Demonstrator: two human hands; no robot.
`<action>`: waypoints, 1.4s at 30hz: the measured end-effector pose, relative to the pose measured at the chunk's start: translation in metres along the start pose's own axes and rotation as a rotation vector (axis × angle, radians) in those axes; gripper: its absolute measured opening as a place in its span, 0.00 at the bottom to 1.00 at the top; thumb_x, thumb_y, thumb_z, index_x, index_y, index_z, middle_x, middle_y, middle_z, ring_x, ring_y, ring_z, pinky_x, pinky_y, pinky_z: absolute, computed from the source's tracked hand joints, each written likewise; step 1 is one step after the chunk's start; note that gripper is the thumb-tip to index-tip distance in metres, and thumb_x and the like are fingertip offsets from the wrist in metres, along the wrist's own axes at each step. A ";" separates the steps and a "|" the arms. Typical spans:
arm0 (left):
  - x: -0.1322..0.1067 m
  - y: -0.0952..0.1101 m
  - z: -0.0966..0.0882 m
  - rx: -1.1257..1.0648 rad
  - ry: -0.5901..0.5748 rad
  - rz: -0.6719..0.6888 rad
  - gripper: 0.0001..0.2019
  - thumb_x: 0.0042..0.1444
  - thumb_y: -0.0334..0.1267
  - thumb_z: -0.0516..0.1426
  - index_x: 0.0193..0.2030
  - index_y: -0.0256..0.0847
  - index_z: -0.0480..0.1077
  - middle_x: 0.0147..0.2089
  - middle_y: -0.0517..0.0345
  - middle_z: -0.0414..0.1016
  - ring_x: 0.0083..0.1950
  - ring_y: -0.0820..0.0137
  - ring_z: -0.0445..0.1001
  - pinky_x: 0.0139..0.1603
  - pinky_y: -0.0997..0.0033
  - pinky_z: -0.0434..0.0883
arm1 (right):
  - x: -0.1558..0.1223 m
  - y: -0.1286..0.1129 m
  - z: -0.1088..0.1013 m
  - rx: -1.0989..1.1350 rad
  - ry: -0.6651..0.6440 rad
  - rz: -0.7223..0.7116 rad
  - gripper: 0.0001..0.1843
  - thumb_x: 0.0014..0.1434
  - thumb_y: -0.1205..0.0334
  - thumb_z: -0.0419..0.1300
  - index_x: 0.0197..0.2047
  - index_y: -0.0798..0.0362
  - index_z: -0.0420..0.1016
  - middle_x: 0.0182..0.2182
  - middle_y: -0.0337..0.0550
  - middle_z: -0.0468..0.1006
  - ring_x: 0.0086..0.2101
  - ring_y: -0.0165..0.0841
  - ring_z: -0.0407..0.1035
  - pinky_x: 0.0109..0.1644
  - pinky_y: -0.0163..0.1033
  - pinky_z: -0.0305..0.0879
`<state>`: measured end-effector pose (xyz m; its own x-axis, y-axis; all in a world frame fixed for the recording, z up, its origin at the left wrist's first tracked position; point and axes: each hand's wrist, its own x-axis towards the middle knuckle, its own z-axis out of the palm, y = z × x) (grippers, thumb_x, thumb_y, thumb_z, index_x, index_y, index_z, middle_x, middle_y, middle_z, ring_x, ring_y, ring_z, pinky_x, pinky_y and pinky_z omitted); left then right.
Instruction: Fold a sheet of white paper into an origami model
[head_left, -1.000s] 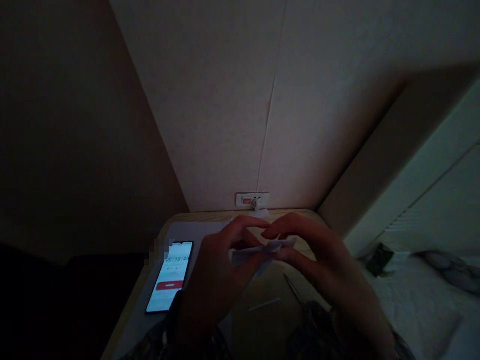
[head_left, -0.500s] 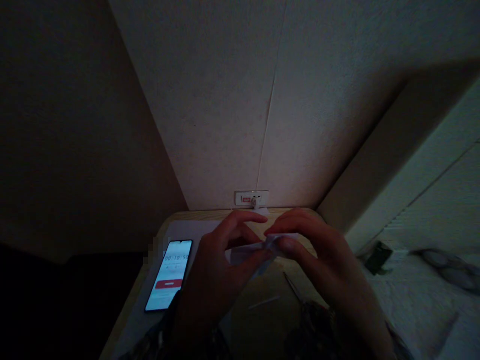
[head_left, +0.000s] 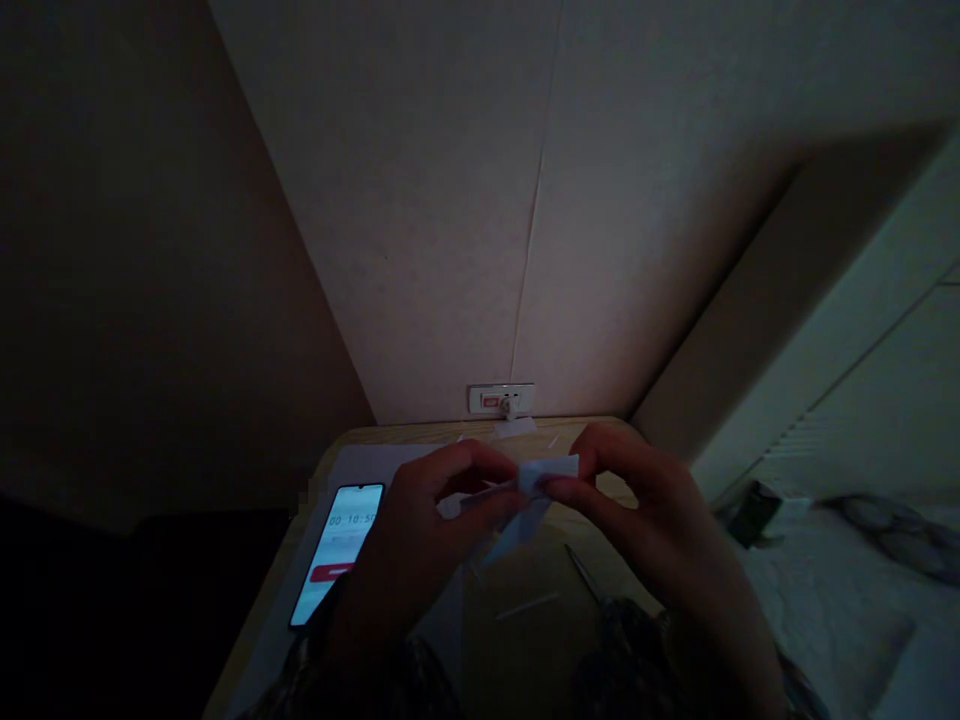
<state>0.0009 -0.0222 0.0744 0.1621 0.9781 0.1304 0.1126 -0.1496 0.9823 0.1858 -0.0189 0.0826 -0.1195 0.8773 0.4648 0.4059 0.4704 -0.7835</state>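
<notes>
A small folded piece of white paper (head_left: 525, 515) is held above the table between both hands. My left hand (head_left: 439, 520) pinches its left part between thumb and fingers. My right hand (head_left: 634, 490) grips the upper right edge, thumb in front and fingers behind. One flap of the paper hangs down toward the lower left. Below the hands lie a thin white strip (head_left: 527, 607) and what looks like a pair of scissors (head_left: 583, 573), its handles dark and partly hidden by my right sleeve.
A lit phone (head_left: 334, 550) showing a timer lies on a white sheet (head_left: 352, 462) at the left of the wooden table (head_left: 420, 432). Paper scraps (head_left: 516, 428) lie at the back edge, below a wall socket (head_left: 501, 399). A bed (head_left: 832, 610) stands to the right.
The paper has turned, showing more of its upper right face and the hanging flap. My left index finger has come down onto it, and my right fingers have shifted toward its right edge.
</notes>
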 end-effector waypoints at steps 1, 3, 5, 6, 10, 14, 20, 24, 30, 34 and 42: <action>0.000 0.001 -0.001 0.061 0.000 0.021 0.02 0.50 0.37 0.65 0.30 0.43 0.78 0.30 0.64 0.80 0.35 0.71 0.77 0.36 0.75 0.70 | 0.000 0.000 -0.001 -0.005 -0.008 0.001 0.16 0.53 0.60 0.67 0.20 0.51 0.67 0.20 0.33 0.71 0.24 0.29 0.66 0.28 0.34 0.60; 0.001 0.001 -0.003 0.161 -0.019 0.063 0.05 0.52 0.38 0.63 0.27 0.42 0.77 0.29 0.62 0.78 0.34 0.71 0.76 0.35 0.74 0.69 | 0.001 0.001 -0.001 -0.012 -0.014 -0.004 0.15 0.54 0.59 0.67 0.20 0.51 0.68 0.20 0.34 0.71 0.24 0.29 0.66 0.28 0.34 0.61; 0.000 -0.001 -0.003 0.215 -0.069 0.080 0.07 0.54 0.39 0.62 0.27 0.42 0.77 0.29 0.62 0.78 0.34 0.70 0.76 0.33 0.74 0.68 | 0.001 0.001 0.000 -0.010 -0.012 -0.011 0.13 0.55 0.59 0.66 0.21 0.50 0.71 0.21 0.34 0.73 0.25 0.30 0.68 0.29 0.34 0.62; 0.000 -0.002 -0.003 0.227 -0.086 0.083 0.07 0.55 0.39 0.62 0.27 0.42 0.77 0.29 0.62 0.78 0.34 0.70 0.76 0.32 0.75 0.68 | 0.001 0.001 0.000 -0.007 -0.008 -0.015 0.13 0.55 0.59 0.66 0.22 0.50 0.72 0.21 0.34 0.73 0.25 0.30 0.68 0.29 0.34 0.63; -0.002 -0.010 -0.003 0.180 -0.101 0.111 0.03 0.54 0.41 0.65 0.33 0.46 0.79 0.31 0.66 0.80 0.35 0.71 0.77 0.35 0.77 0.69 | 0.001 -0.002 0.004 0.013 -0.002 -0.024 0.11 0.56 0.62 0.65 0.23 0.51 0.73 0.21 0.34 0.74 0.25 0.28 0.70 0.29 0.31 0.64; -0.003 -0.011 -0.007 0.134 -0.140 0.030 0.04 0.53 0.41 0.66 0.34 0.47 0.80 0.32 0.65 0.81 0.36 0.70 0.78 0.33 0.77 0.69 | 0.001 -0.005 0.008 0.019 0.026 -0.042 0.13 0.55 0.62 0.66 0.22 0.51 0.71 0.20 0.33 0.73 0.24 0.27 0.69 0.28 0.30 0.64; -0.001 -0.004 -0.010 0.159 -0.127 -0.062 0.07 0.48 0.42 0.67 0.32 0.43 0.79 0.30 0.61 0.80 0.35 0.66 0.78 0.35 0.73 0.70 | 0.002 -0.006 0.012 -0.024 0.057 -0.076 0.14 0.56 0.62 0.65 0.22 0.52 0.70 0.20 0.33 0.72 0.23 0.26 0.68 0.27 0.30 0.62; -0.001 -0.003 -0.007 0.150 -0.123 -0.048 0.06 0.49 0.40 0.65 0.34 0.43 0.79 0.30 0.62 0.80 0.34 0.67 0.78 0.32 0.74 0.70 | 0.001 -0.006 0.012 -0.012 0.075 -0.097 0.14 0.56 0.64 0.66 0.22 0.51 0.69 0.20 0.32 0.71 0.23 0.26 0.67 0.28 0.29 0.62; -0.001 -0.003 -0.003 0.114 -0.055 -0.006 0.07 0.49 0.41 0.66 0.31 0.41 0.79 0.28 0.61 0.79 0.32 0.68 0.77 0.32 0.73 0.71 | 0.000 -0.003 0.012 0.008 0.080 -0.128 0.13 0.59 0.62 0.64 0.24 0.51 0.71 0.22 0.33 0.72 0.26 0.28 0.68 0.30 0.32 0.64; 0.000 -0.001 -0.003 -0.077 0.129 0.027 0.03 0.49 0.36 0.65 0.32 0.42 0.80 0.28 0.61 0.82 0.31 0.69 0.79 0.32 0.75 0.73 | -0.002 -0.005 0.011 0.008 0.041 -0.200 0.03 0.61 0.61 0.65 0.36 0.49 0.75 0.31 0.37 0.76 0.31 0.31 0.71 0.35 0.34 0.70; 0.002 -0.001 0.001 -0.257 0.493 0.005 0.05 0.43 0.37 0.69 0.27 0.40 0.79 0.29 0.59 0.85 0.31 0.67 0.82 0.32 0.74 0.76 | -0.013 -0.006 0.012 -0.273 -0.098 -0.375 0.31 0.49 0.62 0.75 0.51 0.46 0.64 0.49 0.44 0.69 0.48 0.38 0.70 0.48 0.39 0.74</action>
<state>0.0022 -0.0199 0.0734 -0.3225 0.9387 0.1221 -0.1399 -0.1748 0.9746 0.1743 -0.0323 0.0764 -0.3832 0.6629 0.6432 0.5404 0.7257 -0.4259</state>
